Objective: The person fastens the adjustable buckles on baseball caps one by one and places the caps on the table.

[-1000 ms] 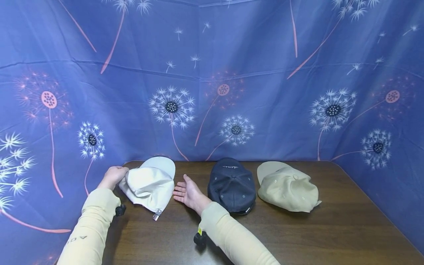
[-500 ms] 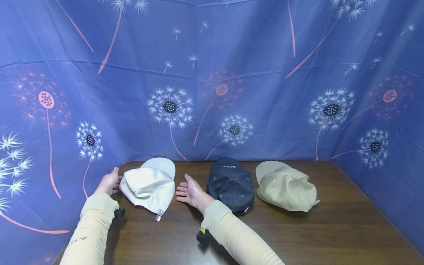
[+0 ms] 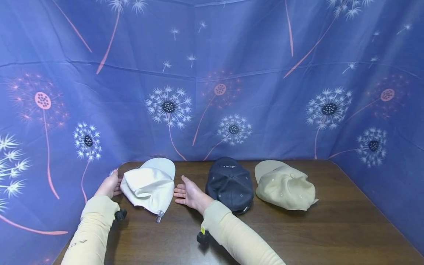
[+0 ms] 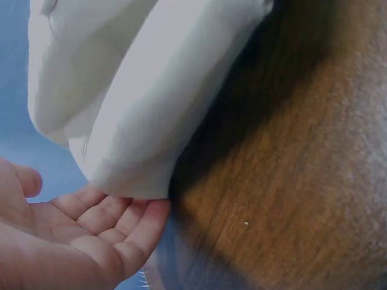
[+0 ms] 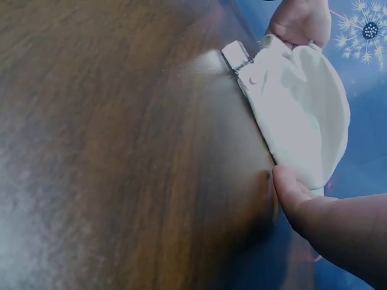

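A white baseball cap (image 3: 149,186) lies on the table at the left, its brim toward the back and its strap with a metal buckle (image 3: 159,216) toward the front. On its left side my left hand (image 3: 109,185) has relaxed, nearly straight fingers; in the left wrist view the fingertips (image 4: 158,211) are right at the cap's lower edge. My right hand (image 3: 191,194) is at the cap's right side, palm facing it and fingers extended. The right wrist view shows a fingertip (image 5: 283,175) of that hand by the cap's edge.
A dark navy cap (image 3: 230,186) lies just right of my right hand, close to the forearm. Farther right is a beige cap (image 3: 286,186). Behind the brown wooden table (image 3: 347,228) hangs a blue dandelion-print cloth (image 3: 271,121).
My left hand has let go of the white cap's left side and loosened its fingers. My right hand drew slightly away, then came back toward the cap. The caps keep their places.
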Action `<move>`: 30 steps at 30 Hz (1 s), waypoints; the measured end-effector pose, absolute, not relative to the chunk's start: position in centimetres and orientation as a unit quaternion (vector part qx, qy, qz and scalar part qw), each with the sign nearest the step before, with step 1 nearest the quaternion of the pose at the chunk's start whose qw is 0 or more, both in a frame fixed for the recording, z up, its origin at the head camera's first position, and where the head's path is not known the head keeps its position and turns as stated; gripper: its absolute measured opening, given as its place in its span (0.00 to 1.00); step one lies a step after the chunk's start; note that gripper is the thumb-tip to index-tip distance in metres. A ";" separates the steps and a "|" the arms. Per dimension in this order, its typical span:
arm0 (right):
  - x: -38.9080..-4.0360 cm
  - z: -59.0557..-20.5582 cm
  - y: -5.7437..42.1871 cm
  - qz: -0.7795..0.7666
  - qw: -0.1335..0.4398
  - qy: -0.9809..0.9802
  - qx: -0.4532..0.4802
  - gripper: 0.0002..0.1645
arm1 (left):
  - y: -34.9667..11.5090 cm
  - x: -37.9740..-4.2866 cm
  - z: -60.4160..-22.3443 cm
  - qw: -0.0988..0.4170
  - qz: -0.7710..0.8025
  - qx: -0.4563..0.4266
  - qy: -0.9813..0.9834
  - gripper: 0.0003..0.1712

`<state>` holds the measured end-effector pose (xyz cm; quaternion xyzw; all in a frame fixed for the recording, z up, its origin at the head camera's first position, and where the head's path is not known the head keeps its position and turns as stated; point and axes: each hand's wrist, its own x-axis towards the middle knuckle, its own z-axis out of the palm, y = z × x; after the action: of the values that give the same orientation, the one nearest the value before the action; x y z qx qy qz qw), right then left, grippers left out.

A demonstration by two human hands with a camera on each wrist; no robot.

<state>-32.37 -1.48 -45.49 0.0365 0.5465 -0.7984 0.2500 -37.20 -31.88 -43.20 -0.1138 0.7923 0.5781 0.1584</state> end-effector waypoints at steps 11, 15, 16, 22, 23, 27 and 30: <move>-32.4 -45.6 -1.6 -0.797 0.253 0.548 0.029 0.46 | -32.7 -37.2 -43.1 0.210 0.663 -0.150 0.703 0.37; -32.3 -45.5 -1.6 -0.795 0.255 0.549 0.032 0.47 | -32.9 -37.2 -43.5 0.224 0.682 -0.156 0.679 0.26; -32.3 -45.4 -1.6 -0.795 0.255 0.549 0.034 0.47 | -32.9 -37.2 -43.5 0.226 0.682 -0.156 0.678 0.23; -32.1 -45.1 -1.4 -0.795 0.255 0.549 0.042 0.46 | -33.1 -37.4 -44.5 0.248 0.674 -0.138 0.682 0.17; -32.1 -45.0 -1.4 -0.795 0.254 0.549 0.044 0.45 | -33.3 -37.6 -45.0 0.252 0.674 -0.134 0.681 0.17; -32.2 -44.8 -1.3 -0.797 0.250 0.547 0.052 0.44 | -34.9 -39.5 -47.8 0.255 0.667 -0.122 0.690 0.15; -32.3 -44.7 -1.3 -0.794 0.250 0.551 0.056 0.44 | -37.5 -42.5 -51.6 0.269 0.681 -0.095 0.675 0.09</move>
<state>-32.28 -1.32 -44.65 0.0556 0.5510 -0.7941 0.2503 -42.45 -37.46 -51.59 -0.0945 0.6746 0.6807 0.2695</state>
